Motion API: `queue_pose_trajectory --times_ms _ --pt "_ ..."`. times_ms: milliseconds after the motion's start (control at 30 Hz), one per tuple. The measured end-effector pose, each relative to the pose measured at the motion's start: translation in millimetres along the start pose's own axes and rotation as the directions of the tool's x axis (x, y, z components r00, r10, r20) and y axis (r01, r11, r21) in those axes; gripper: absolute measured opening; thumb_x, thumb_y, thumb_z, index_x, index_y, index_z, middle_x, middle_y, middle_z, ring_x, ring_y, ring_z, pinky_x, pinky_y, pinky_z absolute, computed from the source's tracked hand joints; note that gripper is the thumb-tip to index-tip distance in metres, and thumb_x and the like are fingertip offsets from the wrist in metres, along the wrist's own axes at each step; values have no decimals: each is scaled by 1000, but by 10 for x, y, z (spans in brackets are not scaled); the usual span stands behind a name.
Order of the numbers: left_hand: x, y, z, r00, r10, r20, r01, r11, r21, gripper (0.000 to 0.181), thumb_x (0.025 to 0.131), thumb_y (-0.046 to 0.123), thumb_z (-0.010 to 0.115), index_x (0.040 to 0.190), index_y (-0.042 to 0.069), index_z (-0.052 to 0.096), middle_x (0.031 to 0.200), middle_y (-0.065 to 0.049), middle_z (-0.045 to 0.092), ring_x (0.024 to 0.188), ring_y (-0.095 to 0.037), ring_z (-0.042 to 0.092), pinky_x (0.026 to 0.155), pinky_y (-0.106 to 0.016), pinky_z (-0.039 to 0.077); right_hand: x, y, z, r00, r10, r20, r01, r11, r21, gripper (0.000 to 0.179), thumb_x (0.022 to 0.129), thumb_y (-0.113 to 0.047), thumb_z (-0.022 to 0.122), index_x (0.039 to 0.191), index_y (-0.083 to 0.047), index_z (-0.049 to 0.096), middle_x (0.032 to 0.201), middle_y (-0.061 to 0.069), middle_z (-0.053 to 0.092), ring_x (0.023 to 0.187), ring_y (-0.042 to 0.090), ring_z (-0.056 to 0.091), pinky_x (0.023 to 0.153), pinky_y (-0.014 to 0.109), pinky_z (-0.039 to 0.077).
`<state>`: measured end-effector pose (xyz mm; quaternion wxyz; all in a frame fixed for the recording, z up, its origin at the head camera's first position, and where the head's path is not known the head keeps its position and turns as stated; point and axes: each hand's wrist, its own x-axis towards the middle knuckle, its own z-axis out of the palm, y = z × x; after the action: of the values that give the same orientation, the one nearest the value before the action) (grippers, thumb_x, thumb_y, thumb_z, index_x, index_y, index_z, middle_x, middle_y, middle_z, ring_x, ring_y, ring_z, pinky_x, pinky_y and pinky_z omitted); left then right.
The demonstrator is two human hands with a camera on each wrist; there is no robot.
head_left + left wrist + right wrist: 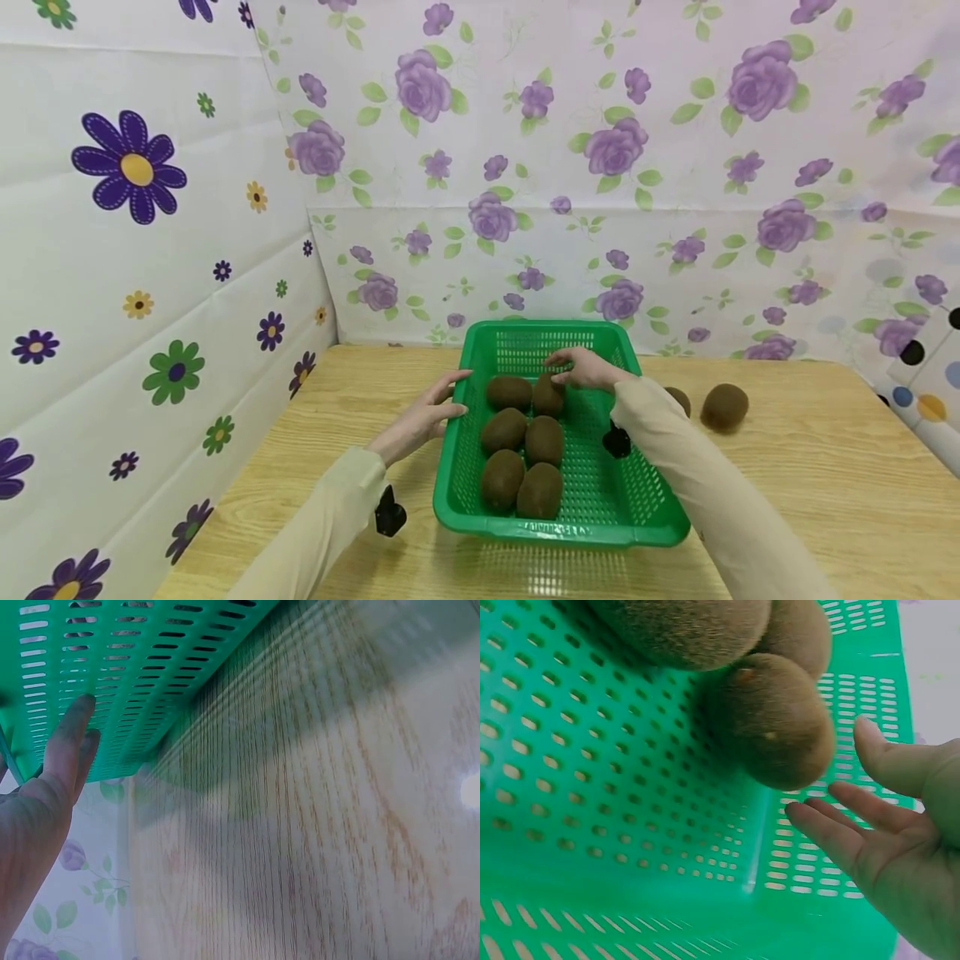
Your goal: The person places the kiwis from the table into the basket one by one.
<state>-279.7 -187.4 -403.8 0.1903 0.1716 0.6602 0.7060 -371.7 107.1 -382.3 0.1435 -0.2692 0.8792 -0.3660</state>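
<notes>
Several brown kiwis (503,479) lie in two rows along the left side of a green perforated plastic basket (585,531). My right hand (588,368) is inside the basket's far part, beside the far kiwi (548,397) of the right row. In the right wrist view, its thumb and fingers are spread apart near that kiwi (772,724), with a gap between and nothing held. My left hand (427,414) is at the basket's left rim. In the left wrist view, its extended fingers (67,742) lie against the outside of the perforated wall.
Two more kiwis are on the wooden table (810,467) to the right of the basket: a whole one (725,407) and one (679,401) partly hidden behind my right sleeve. Flowered sheets (525,167) hang at the back and left.
</notes>
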Motion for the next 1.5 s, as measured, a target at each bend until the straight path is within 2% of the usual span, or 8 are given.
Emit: queue_pose_trajectory --times_ms 100,267,433,633,833,1167,1333,1500 --pt "14 -19 -2 1000 0 -13 0 1000 3 60 93 -1 44 145 15 19 142 -17 16 119 -45 33 78 -46 46 -56 -60 -93 1000 -10 -12 11 999 30 37 91 -3 54 125 7 47 122 27 44 100 36 52 76 45 47" --pt "17 -25 -1 1000 -3 -21 4 1000 15 60 93 0 45 145 16 20 142 -17 17 119 -43 34 79 -46 45 -198 -177 -335 995 -79 -56 84 992 96 36 91 -3 53 125 6 47 121 27 45 101 36 52 74 43 49" --pt "5 -3 -6 1000 -12 5 12 1000 18 59 94 0 43 145 16 16 144 -17 11 118 -45 32 79 -48 45 -416 -246 -618 987 -123 -107 140 975 170 37 90 -5 55 125 6 47 120 26 44 101 39 51 67 38 51" --pt "-62 104 46 999 -11 36 10 1000 22 61 94 0 42 145 12 11 144 -20 6 120 -47 28 81 -47 44 -698 -203 -884 982 -129 -137 157 964 215 43 90 -9 57 127 5 43 122 26 42 106 42 47 73 45 49" --pt "-94 132 79 999 10 39 -11 999 33 61 94 2 42 145 8 9 145 -23 -1 119 -45 32 81 -48 44 -979 -39 -1032 976 -132 -174 164 969 186 45 90 -11 58 128 5 41 122 27 43 105 41 48 72 43 50" --pt "-104 175 93 999 -1 39 1 1000 9 60 94 -2 40 145 7 9 144 -23 6 120 -47 28 81 -48 44 -1454 312 -1102 973 -89 -214 131 973 189 47 88 -14 60 128 4 41 122 27 43 98 25 56 72 40 50" --pt "-95 179 89 999 -17 41 17 1000 8 61 94 -2 41 145 9 9 144 -22 6 120 -47 27 82 -48 44 -1602 537 -1088 962 -66 -265 103 986 129 50 88 -15 60 129 6 41 115 26 47 93 22 58 72 41 50" --pt "-95 177 95 999 -13 41 13 1000 9 61 94 -1 41 145 9 10 144 -22 5 121 -47 27 82 -48 43 -1703 731 -1065 948 -43 -314 63 997 53 46 88 -21 61 126 1 45 111 20 50 93 25 57 71 33 50"
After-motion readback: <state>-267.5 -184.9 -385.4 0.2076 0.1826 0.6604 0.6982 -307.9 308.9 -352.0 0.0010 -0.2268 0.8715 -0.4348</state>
